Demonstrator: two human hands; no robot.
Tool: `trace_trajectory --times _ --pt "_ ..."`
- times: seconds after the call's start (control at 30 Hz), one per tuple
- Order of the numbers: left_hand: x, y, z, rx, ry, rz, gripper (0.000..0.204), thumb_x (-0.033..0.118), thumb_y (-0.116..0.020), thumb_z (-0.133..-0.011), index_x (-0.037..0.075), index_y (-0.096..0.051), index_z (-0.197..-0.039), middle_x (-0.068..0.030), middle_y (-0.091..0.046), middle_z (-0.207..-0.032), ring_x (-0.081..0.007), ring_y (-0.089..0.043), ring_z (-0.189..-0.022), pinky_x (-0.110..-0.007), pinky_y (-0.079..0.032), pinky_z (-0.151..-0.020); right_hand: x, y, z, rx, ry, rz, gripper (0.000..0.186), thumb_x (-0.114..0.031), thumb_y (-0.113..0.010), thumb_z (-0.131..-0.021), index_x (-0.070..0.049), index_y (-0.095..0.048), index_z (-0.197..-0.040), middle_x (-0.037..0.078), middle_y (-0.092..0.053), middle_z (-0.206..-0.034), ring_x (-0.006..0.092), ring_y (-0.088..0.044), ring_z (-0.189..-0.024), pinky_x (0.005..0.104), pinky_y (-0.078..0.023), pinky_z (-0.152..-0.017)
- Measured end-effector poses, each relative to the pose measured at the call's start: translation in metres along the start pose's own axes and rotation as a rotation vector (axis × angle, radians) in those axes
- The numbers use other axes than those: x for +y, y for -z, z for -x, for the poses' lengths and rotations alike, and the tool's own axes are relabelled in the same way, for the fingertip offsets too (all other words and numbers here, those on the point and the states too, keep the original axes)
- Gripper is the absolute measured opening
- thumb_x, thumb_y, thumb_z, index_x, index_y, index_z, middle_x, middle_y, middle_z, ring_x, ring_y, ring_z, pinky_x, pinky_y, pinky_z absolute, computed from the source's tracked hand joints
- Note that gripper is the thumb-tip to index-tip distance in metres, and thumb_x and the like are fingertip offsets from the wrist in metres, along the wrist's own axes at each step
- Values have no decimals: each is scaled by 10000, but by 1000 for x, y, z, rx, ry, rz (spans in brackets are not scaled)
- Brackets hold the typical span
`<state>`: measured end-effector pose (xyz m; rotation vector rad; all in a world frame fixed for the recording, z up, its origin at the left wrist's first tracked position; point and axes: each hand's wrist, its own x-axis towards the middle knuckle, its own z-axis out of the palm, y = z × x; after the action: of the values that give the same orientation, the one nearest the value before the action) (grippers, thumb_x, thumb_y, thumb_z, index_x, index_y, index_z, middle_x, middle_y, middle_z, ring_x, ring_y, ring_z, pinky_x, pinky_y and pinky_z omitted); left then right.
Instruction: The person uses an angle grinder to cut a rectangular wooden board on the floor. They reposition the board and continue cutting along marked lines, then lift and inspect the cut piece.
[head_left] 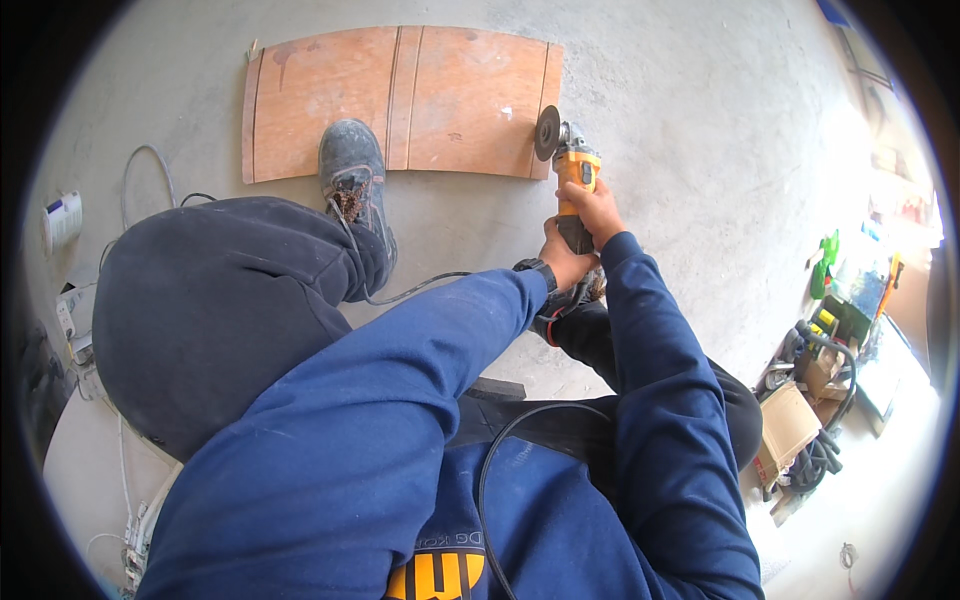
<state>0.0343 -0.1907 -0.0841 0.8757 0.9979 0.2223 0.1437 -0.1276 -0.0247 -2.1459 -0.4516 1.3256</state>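
Observation:
A yellow and black angle grinder (575, 170) is held between both my hands, its dark round disc (547, 133) at the right end of a wooden panel (470, 95). My right hand (597, 210) wraps the upper part of the body near the switch. Lower down, my left hand (567, 256) closes round the black rear end. The panel lies on the floor, reddish brown, with dark grooves across it. My left boot (352, 165) rests on its near edge. Whether the disc touches the wood I cannot tell.
A grey cord (415, 288) runs past my left boot and under my left forearm. On the concrete floor (690, 150) at right lie a torn cardboard box (787, 428), black hoses and assorted tools. A white container (62, 222) and a power strip (68, 318) are at far left.

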Motion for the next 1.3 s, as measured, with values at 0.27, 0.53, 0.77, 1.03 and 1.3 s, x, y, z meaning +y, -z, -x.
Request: trace_trajectory --times 0.27,0.53,0.77,1.03,1.3 --pt "1 3 4 -36 42 24 1137 221 -894 -775 -15 -94 -1547 -261 -583 -1387 -369 -633 -1286 -417 -513 -1095 4 -2 -1 20 -14 16 414 -202 -787 -796 -9 -664 -1142 73 -690 -967 194 -662 -838 352 -554 -753" --pt "13 5 10 -52 107 19 1130 232 -884 -775 1 -90 -1545 -229 -640 -1253 -313 -727 -1000 -397 -609 -801 6 0 1 -3 7 1 393 -195 -782 -795 -5 -674 -1122 70 -691 -953 192 -661 -820 351 -552 -748" --pt "21 6 21 -32 107 60 829 225 -872 -848 5 -384 -1482 -149 -602 -1379 -274 -587 -1264 -408 -489 -1032 2 -1 6 -15 2 -9 400 -203 -777 -796 -7 -673 -1128 71 -693 -950 194 -660 -820 351 -552 -749" --pt "20 9 23 -54 87 26 876 227 -883 -852 -13 -352 -1506 -146 -555 -1458 -276 -541 -1372 -414 -455 -1143 4 -4 9 -21 -19 -29 407 -192 -774 -795 -13 -666 -1144 69 -689 -950 197 -662 -821 352 -556 -747" --pt "26 13 30 -74 103 59 913 222 -884 -851 -18 -304 -1515 -149 -541 -1470 -280 -526 -1393 -416 -445 -1155 6 -4 10 -37 -18 -23 392 -182 -772 -791 -26 -666 -1134 61 -684 -944 192 -654 -811 350 -551 -746"
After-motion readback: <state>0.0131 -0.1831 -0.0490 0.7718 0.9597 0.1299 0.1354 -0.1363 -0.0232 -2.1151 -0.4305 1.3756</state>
